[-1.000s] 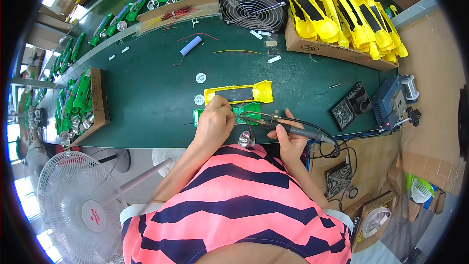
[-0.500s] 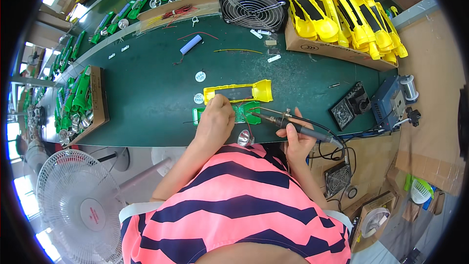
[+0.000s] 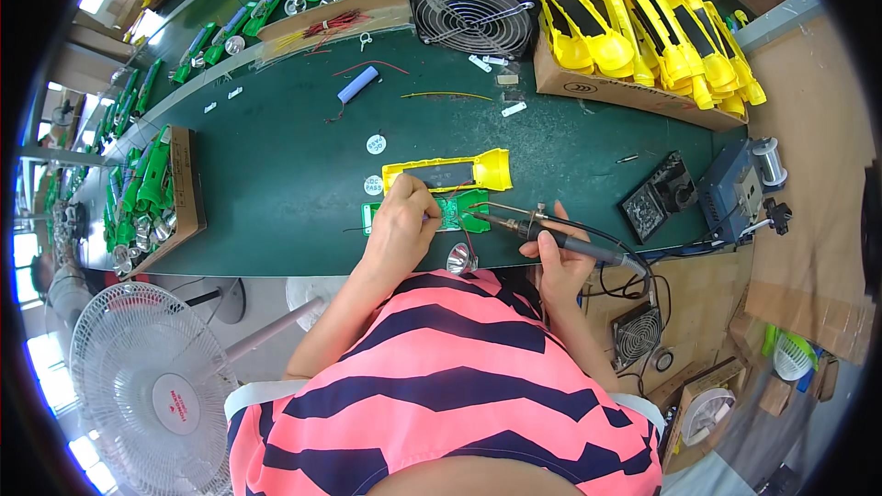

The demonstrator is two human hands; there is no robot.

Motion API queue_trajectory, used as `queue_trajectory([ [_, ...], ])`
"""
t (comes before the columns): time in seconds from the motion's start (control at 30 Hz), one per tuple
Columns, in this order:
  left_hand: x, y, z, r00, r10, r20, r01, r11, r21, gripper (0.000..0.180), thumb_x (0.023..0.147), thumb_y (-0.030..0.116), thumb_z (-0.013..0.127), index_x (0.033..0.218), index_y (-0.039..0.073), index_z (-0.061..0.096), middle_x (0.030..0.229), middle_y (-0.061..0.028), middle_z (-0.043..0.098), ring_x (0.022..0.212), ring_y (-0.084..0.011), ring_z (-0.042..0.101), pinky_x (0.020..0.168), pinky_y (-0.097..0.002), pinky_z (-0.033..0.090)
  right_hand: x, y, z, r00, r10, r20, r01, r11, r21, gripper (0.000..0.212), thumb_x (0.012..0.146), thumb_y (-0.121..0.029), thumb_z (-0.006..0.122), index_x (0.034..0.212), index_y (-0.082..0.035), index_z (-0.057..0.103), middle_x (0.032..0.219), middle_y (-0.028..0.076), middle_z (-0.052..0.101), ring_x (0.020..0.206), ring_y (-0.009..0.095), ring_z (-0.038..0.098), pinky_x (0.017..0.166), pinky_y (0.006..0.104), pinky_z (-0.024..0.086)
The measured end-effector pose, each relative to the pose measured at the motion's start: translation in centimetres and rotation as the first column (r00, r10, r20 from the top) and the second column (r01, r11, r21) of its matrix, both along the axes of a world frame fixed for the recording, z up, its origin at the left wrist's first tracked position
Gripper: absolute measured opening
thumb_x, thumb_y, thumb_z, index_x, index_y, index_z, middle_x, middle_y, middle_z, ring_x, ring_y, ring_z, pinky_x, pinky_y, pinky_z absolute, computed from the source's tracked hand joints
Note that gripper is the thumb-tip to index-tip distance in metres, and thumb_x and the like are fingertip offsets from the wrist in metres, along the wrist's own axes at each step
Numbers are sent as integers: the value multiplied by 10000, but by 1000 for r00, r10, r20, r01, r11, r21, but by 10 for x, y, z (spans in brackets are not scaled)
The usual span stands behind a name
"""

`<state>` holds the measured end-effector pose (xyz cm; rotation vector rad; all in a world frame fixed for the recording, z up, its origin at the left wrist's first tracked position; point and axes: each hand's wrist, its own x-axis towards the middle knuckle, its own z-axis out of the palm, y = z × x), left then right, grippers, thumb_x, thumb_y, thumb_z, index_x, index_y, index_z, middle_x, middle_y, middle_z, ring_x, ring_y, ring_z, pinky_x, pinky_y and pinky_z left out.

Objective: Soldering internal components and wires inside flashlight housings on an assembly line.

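Observation:
My right hand [image 3: 559, 262] grips a soldering iron [image 3: 574, 245] with a thin feed tube [image 3: 503, 208] alongside, both tips pointing left over a green flashlight housing half [image 3: 475, 219]. A circuit board [image 3: 452, 213] lies in that housing. My left hand [image 3: 401, 225] covers the housing's left part, fingers bent and pressed together; what they pinch is hidden. Just beyond lies a yellow housing half [image 3: 494, 170] with a dark panel. A silver reflector [image 3: 461, 259] sits at the bench's front edge, a red wire running from it toward the board.
Farther back are a blue battery cell [image 3: 358, 84], a black fan [image 3: 475, 9] and a carton [image 3: 625, 98] of yellow housings. A carton [image 3: 188, 188] of green housings stands left. At right are a black tray [image 3: 660, 197] and a blue soldering station [image 3: 732, 193]. A white fan [image 3: 152, 386] stands below left.
My left hand has turned slightly, its fingers shifting a little over the green housing. My right hand and the soldering iron are almost unmoved.

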<state>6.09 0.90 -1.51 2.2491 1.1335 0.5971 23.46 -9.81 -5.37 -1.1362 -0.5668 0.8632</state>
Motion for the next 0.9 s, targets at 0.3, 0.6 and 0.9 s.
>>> queue_trajectory([
  [0.3, -21, -22, 19, 989, 14, -145, 31, 952, 304, 279, 629, 219, 708, 609, 48, 488, 672, -74, 462, 586, -226, 503, 481, -325, 403, 3, 1, -5, 996, 22, 84, -26, 998, 49, 136, 768, 2, 548, 892, 48, 513, 675, 84, 601, 555, 124, 607, 1013, 382, 252],
  [0.6, -41, -16, 36, 960, 140, -243, -4, 873, 488, 251, 618, -21, 619, 861, 40, 635, 1082, -155, 535, 916, -274, 556, 731, -331, 464, 12, 10, -1, 937, 154, 314, -174, 984, 37, 104, 769, -43, 556, 850, 16, 530, 570, 50, 601, 553, 98, 598, 1032, 409, 178],
  [0.9, -13, -18, -5, 995, -94, 10, 83, 917, 390, 158, 632, -10, 626, 776, 54, 610, 720, -52, 539, 614, -209, 544, 519, -299, 432, 14, 9, 4, 938, 185, 292, -179, 983, -46, 100, 776, -54, 558, 842, 18, 532, 631, 57, 608, 554, 102, 598, 1024, 386, 205],
])
